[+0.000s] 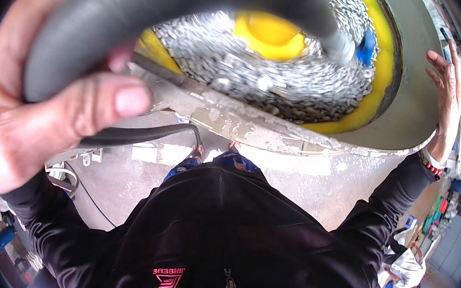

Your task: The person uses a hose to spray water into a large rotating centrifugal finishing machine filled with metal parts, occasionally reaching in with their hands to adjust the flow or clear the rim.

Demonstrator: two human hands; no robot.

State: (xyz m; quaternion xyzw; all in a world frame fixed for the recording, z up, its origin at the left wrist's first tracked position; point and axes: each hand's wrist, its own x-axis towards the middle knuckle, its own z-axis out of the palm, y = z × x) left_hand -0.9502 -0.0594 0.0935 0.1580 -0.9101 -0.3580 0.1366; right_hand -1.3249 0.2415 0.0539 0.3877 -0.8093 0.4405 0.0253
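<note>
Close in front on the left, my left hand (36,123) is wrapped around a thick black hose (172,3), its thumb lying along the underside. The hose arches to the right over a large round bowl machine, where its end is blurred. My right hand (447,91), fingers stretched out, lies against the grey outer wall (413,118) of the bowl at the right. Inside the yellow lining (379,92) is a mass of small silvery pieces (259,85), smeared by motion. A yellow centre hub (270,35) rises among them, and a blue piece (366,48) is at the right.
A black hose length (141,136) runs below the bowl's near rim toward my feet. White tubing (70,175) and a thin cable are on the left above the concrete floor (293,190). Another person (405,269) is at the lower right, near stacked goods and a tiled wall (459,241).
</note>
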